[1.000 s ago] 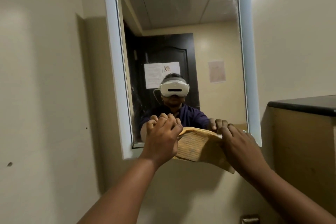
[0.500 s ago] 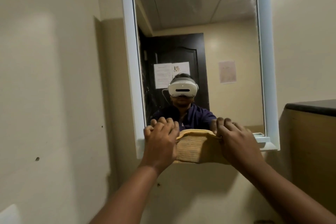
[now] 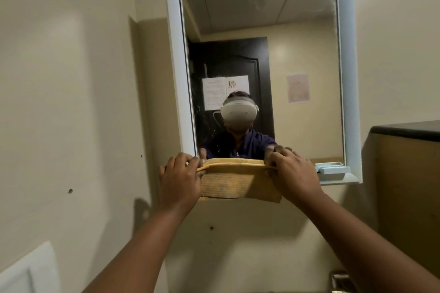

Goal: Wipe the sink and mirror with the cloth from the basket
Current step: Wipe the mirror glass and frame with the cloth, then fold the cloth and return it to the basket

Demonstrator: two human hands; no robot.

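A yellow-orange cloth is stretched flat against the bottom edge of the wall mirror, hanging below its white frame. My left hand grips the cloth's upper left corner. My right hand grips its upper right corner. Both hands press the folded top edge at the base of the glass. The sink and the basket are out of view.
A small white shelf with a soap tray sits at the mirror's lower right. A tan cabinet with a dark top stands at the right. A metal fitting shows at the bottom right, a white panel at bottom left.
My hands have moved apart and pulled the cloth out wider and flatter along the mirror's bottom edge. The view has shifted, so the mirror sits further right and higher.
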